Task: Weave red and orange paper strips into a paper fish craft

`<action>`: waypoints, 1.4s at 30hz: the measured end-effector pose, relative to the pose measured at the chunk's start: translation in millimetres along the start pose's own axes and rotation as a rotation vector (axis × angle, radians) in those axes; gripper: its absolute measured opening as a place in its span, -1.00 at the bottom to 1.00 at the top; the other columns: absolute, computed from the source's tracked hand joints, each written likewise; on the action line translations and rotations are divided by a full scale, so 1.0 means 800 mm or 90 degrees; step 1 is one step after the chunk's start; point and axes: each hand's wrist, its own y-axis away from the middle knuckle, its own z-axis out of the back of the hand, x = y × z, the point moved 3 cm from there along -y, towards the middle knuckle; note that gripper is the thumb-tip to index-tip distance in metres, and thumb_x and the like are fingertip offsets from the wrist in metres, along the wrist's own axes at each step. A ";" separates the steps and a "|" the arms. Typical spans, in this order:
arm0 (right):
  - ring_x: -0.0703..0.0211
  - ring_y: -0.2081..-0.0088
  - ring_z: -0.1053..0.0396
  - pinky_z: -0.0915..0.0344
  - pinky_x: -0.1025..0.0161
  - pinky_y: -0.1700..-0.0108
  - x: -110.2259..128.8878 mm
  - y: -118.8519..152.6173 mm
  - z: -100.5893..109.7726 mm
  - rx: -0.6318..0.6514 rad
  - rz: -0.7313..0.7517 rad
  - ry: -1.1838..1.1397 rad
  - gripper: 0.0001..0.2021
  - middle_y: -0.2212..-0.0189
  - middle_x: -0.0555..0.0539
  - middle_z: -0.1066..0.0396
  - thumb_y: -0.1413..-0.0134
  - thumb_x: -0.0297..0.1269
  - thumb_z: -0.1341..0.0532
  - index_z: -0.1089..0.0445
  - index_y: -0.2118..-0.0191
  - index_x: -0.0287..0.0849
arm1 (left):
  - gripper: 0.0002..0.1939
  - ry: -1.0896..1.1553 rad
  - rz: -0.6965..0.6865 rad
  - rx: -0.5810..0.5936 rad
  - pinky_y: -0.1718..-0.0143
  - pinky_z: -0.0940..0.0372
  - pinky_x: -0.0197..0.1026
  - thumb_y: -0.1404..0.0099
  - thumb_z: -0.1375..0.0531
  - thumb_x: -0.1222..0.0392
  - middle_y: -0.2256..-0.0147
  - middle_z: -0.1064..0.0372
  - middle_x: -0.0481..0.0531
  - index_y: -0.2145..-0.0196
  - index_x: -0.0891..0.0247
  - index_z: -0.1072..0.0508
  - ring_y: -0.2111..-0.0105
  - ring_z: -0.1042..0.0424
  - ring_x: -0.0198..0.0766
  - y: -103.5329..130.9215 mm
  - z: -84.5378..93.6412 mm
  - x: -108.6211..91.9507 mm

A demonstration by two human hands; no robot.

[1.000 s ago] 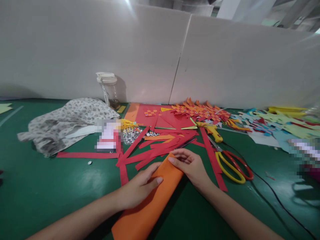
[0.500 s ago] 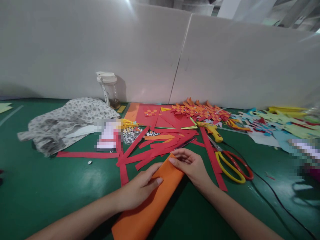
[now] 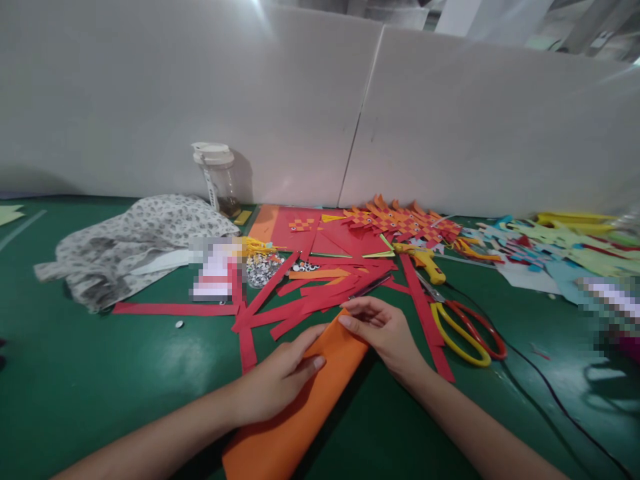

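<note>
A folded sheet of orange paper [image 3: 310, 407] slants across the front of the green table, its far end raised between my hands. My left hand [image 3: 280, 380] grips its left edge, thumb on top and fingers behind. At the far corner, my right hand [image 3: 377, 330] pinches the paper between thumb and fingers. Just beyond lie crossed red paper strips [image 3: 300, 310], a few orange strips among them. To the right of my right hand rest scissors [image 3: 463, 333] with one yellow and one red handle.
A yellow glue gun [image 3: 423, 260] trails a black cord [image 3: 545, 387] to the right. Woven paper fish [image 3: 400, 220] are heaped at the back, near googly eyes [image 3: 264, 270]. A patterned cloth [image 3: 145, 240] and lidded bottle [image 3: 215, 177] stand left, coloured scraps [image 3: 560, 243] right.
</note>
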 end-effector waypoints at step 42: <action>0.21 0.39 -0.43 -0.38 0.28 0.28 0.000 0.002 0.000 0.011 -0.002 -0.043 -0.71 0.48 0.01 -0.46 0.31 -0.22 -0.44 -0.45 0.36 -0.13 | -0.54 -0.102 -0.019 0.021 0.09 -0.27 -0.13 -0.41 0.09 0.14 0.20 -0.39 0.00 -0.24 0.07 0.02 0.13 -0.34 -0.18 0.002 -0.001 0.001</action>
